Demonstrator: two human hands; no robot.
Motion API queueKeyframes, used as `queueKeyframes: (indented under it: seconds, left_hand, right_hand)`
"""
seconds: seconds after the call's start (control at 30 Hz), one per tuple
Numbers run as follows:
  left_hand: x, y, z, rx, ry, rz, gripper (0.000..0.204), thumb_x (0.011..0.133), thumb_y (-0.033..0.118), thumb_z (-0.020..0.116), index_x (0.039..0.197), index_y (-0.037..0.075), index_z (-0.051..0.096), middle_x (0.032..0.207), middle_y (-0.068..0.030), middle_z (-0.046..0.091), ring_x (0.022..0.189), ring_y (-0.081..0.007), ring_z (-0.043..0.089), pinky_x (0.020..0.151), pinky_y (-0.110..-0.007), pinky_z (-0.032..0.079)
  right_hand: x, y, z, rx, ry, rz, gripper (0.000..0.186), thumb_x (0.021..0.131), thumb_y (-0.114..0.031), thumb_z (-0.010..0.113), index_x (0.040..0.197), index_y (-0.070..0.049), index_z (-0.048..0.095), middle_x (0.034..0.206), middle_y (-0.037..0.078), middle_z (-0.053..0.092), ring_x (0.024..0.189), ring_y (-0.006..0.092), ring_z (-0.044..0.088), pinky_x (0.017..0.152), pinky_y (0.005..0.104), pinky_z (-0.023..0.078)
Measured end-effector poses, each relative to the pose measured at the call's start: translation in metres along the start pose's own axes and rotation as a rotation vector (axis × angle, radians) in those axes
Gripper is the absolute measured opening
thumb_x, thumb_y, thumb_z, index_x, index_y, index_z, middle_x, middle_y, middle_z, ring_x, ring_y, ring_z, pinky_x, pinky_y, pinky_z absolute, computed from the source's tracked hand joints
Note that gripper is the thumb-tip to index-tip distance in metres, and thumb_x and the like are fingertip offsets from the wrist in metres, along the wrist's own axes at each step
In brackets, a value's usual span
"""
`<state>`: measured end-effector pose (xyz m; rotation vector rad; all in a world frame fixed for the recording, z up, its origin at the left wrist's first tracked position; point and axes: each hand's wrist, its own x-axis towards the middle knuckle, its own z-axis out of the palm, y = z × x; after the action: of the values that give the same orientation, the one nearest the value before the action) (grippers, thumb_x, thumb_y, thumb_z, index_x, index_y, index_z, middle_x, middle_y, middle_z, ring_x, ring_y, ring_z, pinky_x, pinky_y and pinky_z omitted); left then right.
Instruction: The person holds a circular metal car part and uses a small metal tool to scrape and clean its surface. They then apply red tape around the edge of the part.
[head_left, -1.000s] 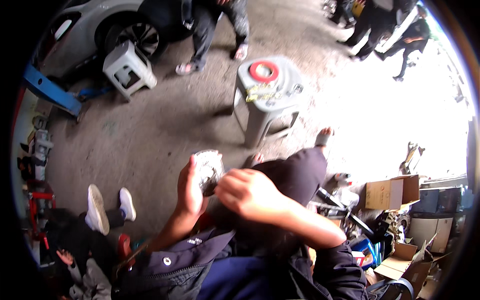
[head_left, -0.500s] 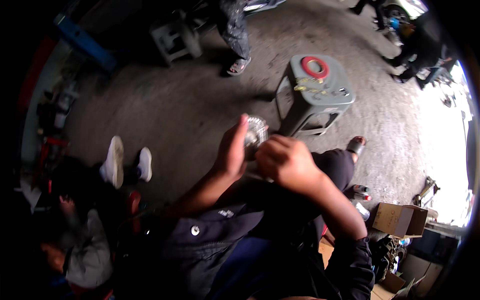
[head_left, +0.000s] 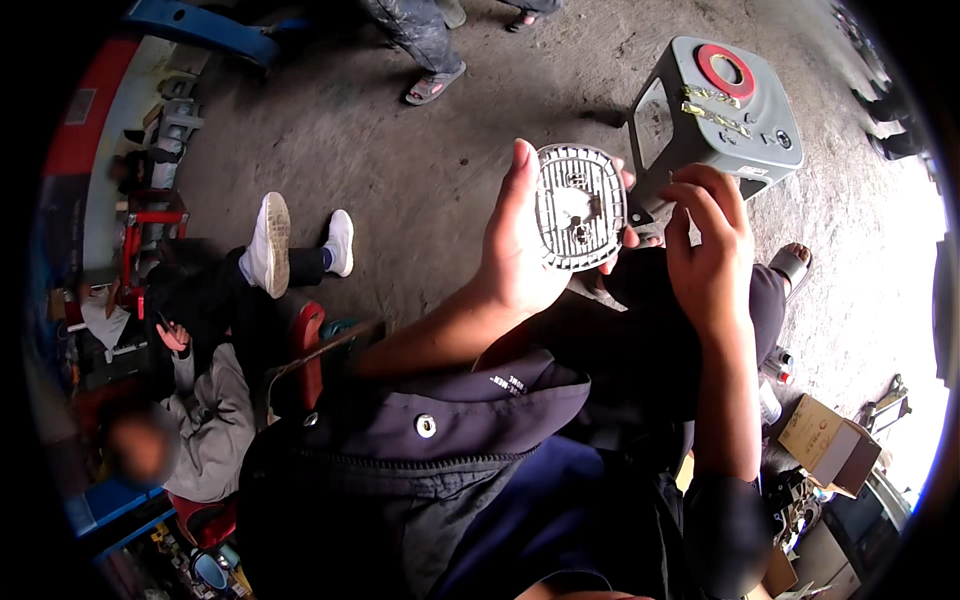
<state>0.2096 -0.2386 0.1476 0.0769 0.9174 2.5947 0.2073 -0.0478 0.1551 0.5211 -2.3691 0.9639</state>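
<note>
In my left hand (head_left: 520, 250) is a pale, rounded-square part (head_left: 556, 215) with a slotted, ribbed face and a gap at its centre. The thumb lies along its left edge, and fingertips show at the right rim. My right hand (head_left: 712, 240) is raised to the right of the part, apart from it. Its fingers are curled in a pinch, and whatever they hold, if anything, is too small to make out. Beyond this hand stands a grey plastic stool (head_left: 745, 150), bearing a red tape roll (head_left: 712, 72), yellowish strips (head_left: 715, 118) and several small dark pieces.
To the left sits a person in a grey top (head_left: 215, 420), one white shoe (head_left: 268, 245) stretched toward me. Another person's sandalled foot (head_left: 437, 84) is on the concrete floor at the top. An open cardboard box (head_left: 825, 440) and small bottles (head_left: 780, 365) are at the lower right.
My right hand has come away from the ribbed part and lifted to the right. The part's slotted face now shows more fully in my left hand. The whole view has shifted.
</note>
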Motion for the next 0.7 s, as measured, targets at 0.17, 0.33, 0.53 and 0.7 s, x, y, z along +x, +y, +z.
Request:
queueKeyframes:
  seconds: [0.17, 0.33, 0.53, 0.7]
  left_hand:
    - [-0.003, 0.000, 0.000, 0.021, -0.049, 0.052, 0.088, 0.094, 0.070, 0.025, 0.132, -0.007, 0.046, 0.122, -0.0207, 0.059, 0.082, -0.0332, 0.066, 0.054, -0.037, 0.052]
    - [-0.006, -0.003, 0.002, 0.361, 0.059, 0.129, 0.082, 0.097, 0.064, 0.025, 0.131, -0.007, 0.046, 0.123, -0.0194, 0.059, 0.084, -0.0283, 0.066, 0.074, -0.037, 0.054]
    - [-0.008, -0.007, 0.003, 0.487, 0.084, 0.158, 0.077, 0.099, 0.060, 0.028, 0.131, -0.008, 0.046, 0.122, -0.0183, 0.060, 0.089, -0.0251, 0.065, 0.082, -0.037, 0.052]
    - [-0.008, -0.010, 0.008, 0.480, 0.142, 0.157, 0.072, 0.100, 0.056, 0.028, 0.129, -0.007, 0.049, 0.119, -0.0178, 0.061, 0.089, -0.0248, 0.065, 0.082, -0.038, 0.052]
  right_hand:
    - [-0.003, -0.017, -0.004, 0.182, 0.004, 0.163, 0.017, 0.075, 0.004, 0.068, 0.091, 0.001, 0.064, 0.082, 0.012, 0.062, 0.070, 0.0264, 0.062, 0.064, 0.0338, 0.051]
    - [-0.008, -0.021, -0.004, 0.231, -0.040, -0.322, 0.030, 0.062, -0.001, 0.079, 0.089, -0.001, 0.066, 0.083, 0.009, 0.061, 0.069, 0.0238, 0.062, 0.059, 0.0343, 0.051]
    - [-0.015, -0.021, 0.005, 0.144, -0.089, -0.406, 0.023, 0.067, -0.001, 0.071, 0.089, 0.000, 0.065, 0.085, 0.008, 0.061, 0.069, 0.0218, 0.060, 0.059, 0.0328, 0.051]
    - [-0.015, -0.021, 0.007, 0.025, -0.075, -0.478, 0.021, 0.066, 0.000, 0.068, 0.087, 0.002, 0.065, 0.083, 0.008, 0.059, 0.066, 0.0198, 0.058, 0.056, 0.0306, 0.049]
